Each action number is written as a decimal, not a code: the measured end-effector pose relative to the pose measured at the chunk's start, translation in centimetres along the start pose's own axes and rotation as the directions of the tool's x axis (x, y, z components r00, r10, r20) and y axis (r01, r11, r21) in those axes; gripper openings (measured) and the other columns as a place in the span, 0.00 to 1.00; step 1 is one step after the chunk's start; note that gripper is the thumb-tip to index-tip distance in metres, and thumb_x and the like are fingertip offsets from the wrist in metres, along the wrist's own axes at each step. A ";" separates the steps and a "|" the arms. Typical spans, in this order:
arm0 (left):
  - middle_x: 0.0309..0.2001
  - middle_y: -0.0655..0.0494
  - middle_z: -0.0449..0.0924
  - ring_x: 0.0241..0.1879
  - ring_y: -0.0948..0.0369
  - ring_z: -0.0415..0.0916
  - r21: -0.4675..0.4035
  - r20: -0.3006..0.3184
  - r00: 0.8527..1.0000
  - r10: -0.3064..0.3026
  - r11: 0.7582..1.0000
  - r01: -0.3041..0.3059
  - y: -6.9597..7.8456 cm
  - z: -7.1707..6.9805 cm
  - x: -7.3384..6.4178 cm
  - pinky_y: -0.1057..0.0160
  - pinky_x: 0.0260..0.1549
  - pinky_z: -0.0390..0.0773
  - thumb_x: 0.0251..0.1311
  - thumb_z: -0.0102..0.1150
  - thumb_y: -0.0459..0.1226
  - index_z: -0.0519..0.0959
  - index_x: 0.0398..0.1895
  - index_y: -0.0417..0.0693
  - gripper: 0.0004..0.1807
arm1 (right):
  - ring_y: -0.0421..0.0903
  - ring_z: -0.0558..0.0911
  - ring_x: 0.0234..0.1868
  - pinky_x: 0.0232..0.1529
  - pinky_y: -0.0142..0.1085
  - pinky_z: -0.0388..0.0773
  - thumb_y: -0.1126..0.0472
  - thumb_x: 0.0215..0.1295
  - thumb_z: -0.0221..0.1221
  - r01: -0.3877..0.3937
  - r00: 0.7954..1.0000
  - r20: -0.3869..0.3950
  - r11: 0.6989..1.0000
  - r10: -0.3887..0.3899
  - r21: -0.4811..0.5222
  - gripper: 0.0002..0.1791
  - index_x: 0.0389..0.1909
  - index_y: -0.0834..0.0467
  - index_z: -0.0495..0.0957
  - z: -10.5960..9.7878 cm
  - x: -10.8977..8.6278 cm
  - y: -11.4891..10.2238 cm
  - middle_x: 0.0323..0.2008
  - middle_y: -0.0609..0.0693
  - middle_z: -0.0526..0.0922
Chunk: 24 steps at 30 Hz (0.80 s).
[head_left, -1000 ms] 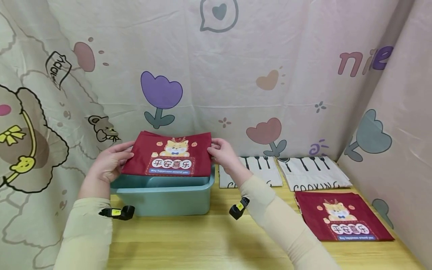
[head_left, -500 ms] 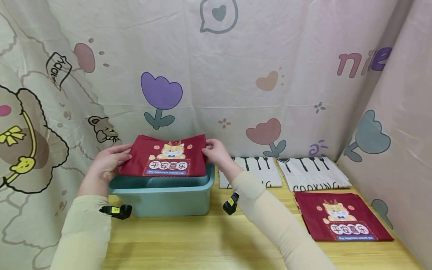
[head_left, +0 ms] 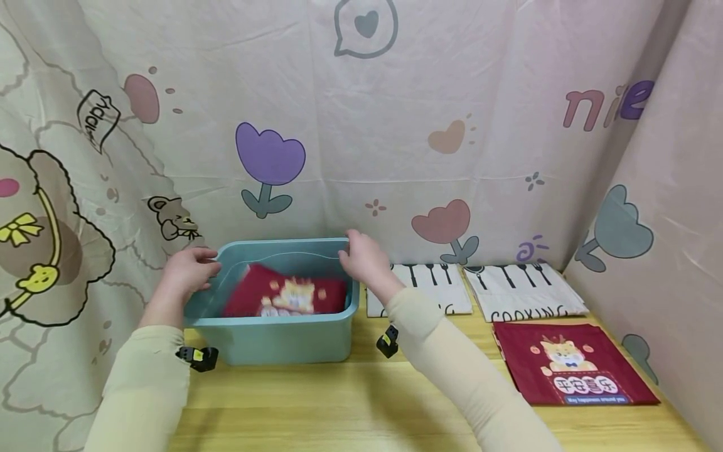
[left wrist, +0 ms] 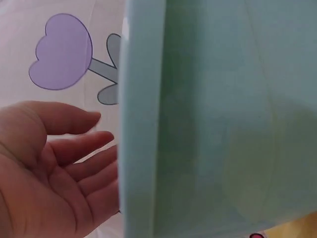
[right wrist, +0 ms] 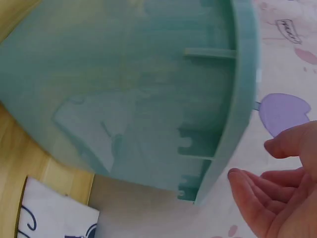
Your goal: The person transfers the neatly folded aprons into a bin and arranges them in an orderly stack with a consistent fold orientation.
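Note:
A folded dark red cloth (head_left: pixel 285 292) with a cartoon dog print lies inside a blue-green plastic tub (head_left: pixel 282 339), slightly blurred. The front wall hides its lower edge. My left hand (head_left: pixel 189 271) is over the tub's left rim, its fingers loosely bent around nothing. In the left wrist view that hand (left wrist: pixel 54 168) appears beside the tub wall (left wrist: pixel 141 124), palm bare. At the right back corner of the rim hovers my right hand (head_left: pixel 366 258). Its thumb and fingers are apart with nothing between them in the right wrist view, where the hand (right wrist: pixel 282 183) is near the rim (right wrist: pixel 242 99).
A second folded red cloth (head_left: pixel 576 364) with the same dog print lies at the table's right. Behind it are two folded white cloths, one (head_left: pixel 525 289) lettered COOKING and another (head_left: pixel 432 289) beside the tub. A printed curtain (head_left: pixel 361 125) encloses the wooden table (head_left: pixel 316 408).
Both hands held the red cloth by its sides above the tub and shifted slightly left with it. They have let go, and it has dropped inside.

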State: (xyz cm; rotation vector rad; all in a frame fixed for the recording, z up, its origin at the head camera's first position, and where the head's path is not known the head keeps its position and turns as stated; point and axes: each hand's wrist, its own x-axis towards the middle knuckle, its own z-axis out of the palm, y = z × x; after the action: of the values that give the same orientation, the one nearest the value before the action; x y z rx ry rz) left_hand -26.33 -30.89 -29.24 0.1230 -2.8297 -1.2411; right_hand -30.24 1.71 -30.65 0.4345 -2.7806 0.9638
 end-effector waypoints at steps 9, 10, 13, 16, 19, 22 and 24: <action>0.52 0.28 0.77 0.48 0.40 0.79 0.232 -0.008 0.987 0.160 0.961 -0.153 1.0 0.2 -1.0 0.46 0.44 0.79 0.71 0.52 0.39 0.69 0.62 0.24 0.26 | 0.49 0.81 0.51 0.50 0.40 0.81 0.58 0.71 0.59 0.160 0.986 -0.044 0.986 -0.158 0.039 0.25 0.65 0.60 0.70 -1.3 -1.0 0.7 0.51 0.54 0.81; 0.51 0.29 0.78 0.48 0.39 0.79 0.252 -0.007 0.984 0.178 0.952 -0.171 1.1 0.3 -1.1 0.44 0.45 0.78 0.71 0.52 0.39 0.70 0.61 0.25 0.26 | 0.49 0.81 0.51 0.51 0.40 0.80 0.58 0.71 0.59 0.180 0.983 -0.041 0.983 -0.178 0.046 0.25 0.65 0.61 0.70 -1.4 -1.1 0.8 0.51 0.54 0.81; 0.51 0.29 0.78 0.51 0.36 0.75 0.287 -0.003 0.977 0.214 0.936 -0.204 1.2 0.5 -1.5 0.39 0.48 0.74 0.70 0.54 0.40 0.71 0.60 0.26 0.25 | 0.48 0.80 0.52 0.53 0.40 0.79 0.58 0.70 0.59 0.231 0.973 -0.032 0.973 -0.230 0.026 0.24 0.65 0.61 0.71 -1.9 -1.4 1.2 0.51 0.54 0.81; 0.53 0.28 0.76 0.53 0.35 0.72 0.294 0.007 0.974 0.228 0.930 -0.220 1.5 0.8 -2.0 0.38 0.50 0.73 0.70 0.54 0.41 0.71 0.60 0.26 0.26 | 0.48 0.80 0.52 0.54 0.40 0.78 0.58 0.70 0.60 0.270 0.963 -0.017 0.963 -0.270 -0.002 0.24 0.64 0.60 0.72 -2.3 -1.9 1.6 0.51 0.53 0.81; 0.53 0.29 0.76 0.53 0.35 0.73 0.298 0.020 0.970 0.244 0.924 -0.239 1.7 1.2 -2.6 0.38 0.50 0.73 0.71 0.54 0.41 0.70 0.61 0.26 0.27 | 0.48 0.80 0.52 0.54 0.40 0.78 0.58 0.69 0.60 0.300 0.954 -0.010 0.954 -0.300 -0.016 0.24 0.63 0.60 0.73 -2.7 -2.4 2.1 0.53 0.54 0.81; 0.52 0.30 0.77 0.53 0.36 0.74 0.297 0.021 0.963 0.269 0.918 -0.263 1.9 1.7 -3.1 0.39 0.50 0.73 0.70 0.55 0.40 0.69 0.62 0.26 0.27 | 0.49 0.81 0.52 0.54 0.42 0.78 0.59 0.69 0.61 0.333 0.943 -0.014 0.943 -0.333 -0.023 0.23 0.62 0.61 0.74 -3.1 -2.9 2.7 0.54 0.55 0.81; 0.53 0.30 0.77 0.53 0.36 0.74 0.299 0.012 0.959 0.282 0.914 -0.272 1.8 2.1 -3.5 0.38 0.50 0.73 0.70 0.55 0.40 0.69 0.63 0.26 0.27 | 0.50 0.81 0.52 0.54 0.42 0.78 0.59 0.68 0.61 0.353 0.935 -0.021 0.935 -0.354 -0.033 0.23 0.62 0.62 0.75 -3.2 -3.3 3.2 0.54 0.55 0.81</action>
State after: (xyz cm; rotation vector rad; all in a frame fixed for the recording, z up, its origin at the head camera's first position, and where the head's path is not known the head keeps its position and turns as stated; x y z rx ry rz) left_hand -23.09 -27.81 -29.33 -0.2402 -2.8577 -0.7454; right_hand -27.99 6.81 -30.83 0.8747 -2.5606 0.8338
